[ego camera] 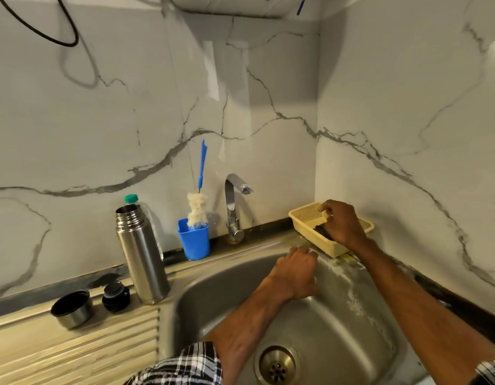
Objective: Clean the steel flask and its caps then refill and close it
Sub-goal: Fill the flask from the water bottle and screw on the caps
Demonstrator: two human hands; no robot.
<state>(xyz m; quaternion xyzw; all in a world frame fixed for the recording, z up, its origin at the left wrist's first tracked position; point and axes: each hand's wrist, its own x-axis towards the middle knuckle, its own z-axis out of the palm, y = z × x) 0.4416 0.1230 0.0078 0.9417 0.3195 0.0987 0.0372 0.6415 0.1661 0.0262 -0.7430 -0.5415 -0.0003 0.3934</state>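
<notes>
Steel flask point(142, 257): open and upright on the drainboard point(74, 354), left of the sink point(213, 290). Stiff and smooth, likely slippery when wet, so grasp it round the middle.
Caps: steel cup point(71, 309) and black stopper point(116, 297), near-left of the flask, both light.
Left hand point(295, 273): clenched against the sink's far wall, nothing seen in it.
Right hand point(342, 223): in the yellow basket point(304, 215) at far right, pinching a pale piece point(325, 218) — sponge or not, cannot tell.
</notes>
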